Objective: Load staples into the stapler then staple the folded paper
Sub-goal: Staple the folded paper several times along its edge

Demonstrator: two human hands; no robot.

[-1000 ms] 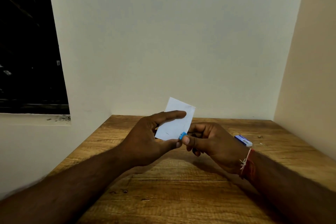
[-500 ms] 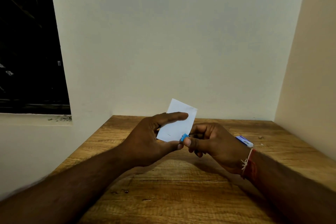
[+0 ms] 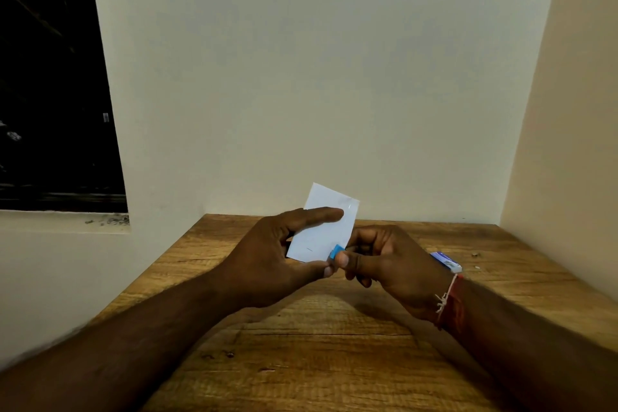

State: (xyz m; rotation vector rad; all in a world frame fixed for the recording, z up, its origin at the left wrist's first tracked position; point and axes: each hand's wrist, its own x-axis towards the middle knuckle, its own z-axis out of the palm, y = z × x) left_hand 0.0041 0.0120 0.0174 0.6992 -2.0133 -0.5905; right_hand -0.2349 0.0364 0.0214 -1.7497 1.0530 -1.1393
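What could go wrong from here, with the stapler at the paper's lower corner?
1. The left hand's thumb tip sits right beside the blue stapler, so a squeeze might pinch it.
2. The folded paper is held in the air off the table, gripped by the left hand alone; it may twist as the right hand presses.
3. The stapler bites only the lower edge, so the staple could land too close to it.
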